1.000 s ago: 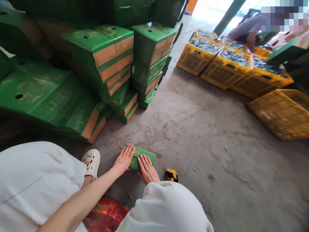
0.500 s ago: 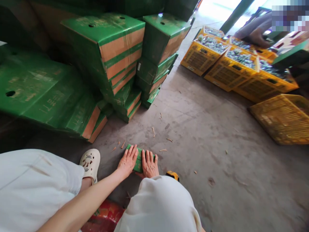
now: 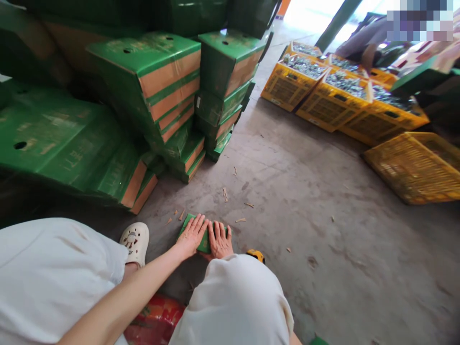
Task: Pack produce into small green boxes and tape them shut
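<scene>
A small flat green cardboard piece point(image 3: 205, 239) lies on the concrete floor between my knees. My left hand point(image 3: 192, 236) rests flat on its left part, fingers stretched out. My right hand point(image 3: 220, 241) lies flat on its right part, fingers together and extended. Both palms press down on the cardboard; neither wraps around it. A yellow and black tool point(image 3: 256, 254) lies on the floor just right of my right hand, partly hidden by my knee.
Stacks of green and orange cartons point(image 3: 161, 91) lean at the left and back. Yellow plastic crates point(image 3: 332, 98) with wrapped goods stand at the back right, one empty crate point(image 3: 417, 167) nearer. Another person sits beyond them. A white clog point(image 3: 134, 242) and red bag point(image 3: 158, 321) are close by.
My hands have slid closer together over the green cardboard, covering more of it. The view has shifted slightly.
</scene>
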### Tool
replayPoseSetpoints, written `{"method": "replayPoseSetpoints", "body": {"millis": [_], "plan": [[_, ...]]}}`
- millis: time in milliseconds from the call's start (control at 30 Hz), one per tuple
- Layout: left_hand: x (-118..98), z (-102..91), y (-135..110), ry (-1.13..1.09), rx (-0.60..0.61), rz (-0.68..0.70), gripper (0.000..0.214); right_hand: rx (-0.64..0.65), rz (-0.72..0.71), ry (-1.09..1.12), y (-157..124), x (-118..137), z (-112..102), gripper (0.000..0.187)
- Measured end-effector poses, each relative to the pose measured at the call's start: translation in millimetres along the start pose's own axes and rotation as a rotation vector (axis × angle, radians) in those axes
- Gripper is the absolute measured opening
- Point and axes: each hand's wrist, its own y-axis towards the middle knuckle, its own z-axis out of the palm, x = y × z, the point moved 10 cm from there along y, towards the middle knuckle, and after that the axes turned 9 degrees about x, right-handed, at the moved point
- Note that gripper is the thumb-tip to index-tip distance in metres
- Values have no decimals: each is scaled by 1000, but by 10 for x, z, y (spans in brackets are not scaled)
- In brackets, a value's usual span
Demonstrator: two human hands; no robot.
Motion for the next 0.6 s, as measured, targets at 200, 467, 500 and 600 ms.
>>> {"method": "replayPoseSetpoints", "body": {"millis": [200, 467, 500, 600], "plan": [[-38, 113, -27, 41, -172, -201, 96, 5, -9, -2, -6, 34, 18, 117], [-290, 118, -497, 183, -431, -89, 88, -81, -85, 28, -100, 86, -78, 113], [-294, 86, -522, 205, -466, -74, 86, -91, -94, 33, -97, 88, -90, 111], [-295, 34, -494, 261, -531, -47, 80, -101, -111, 45, -43, 101, -92, 106]]}}
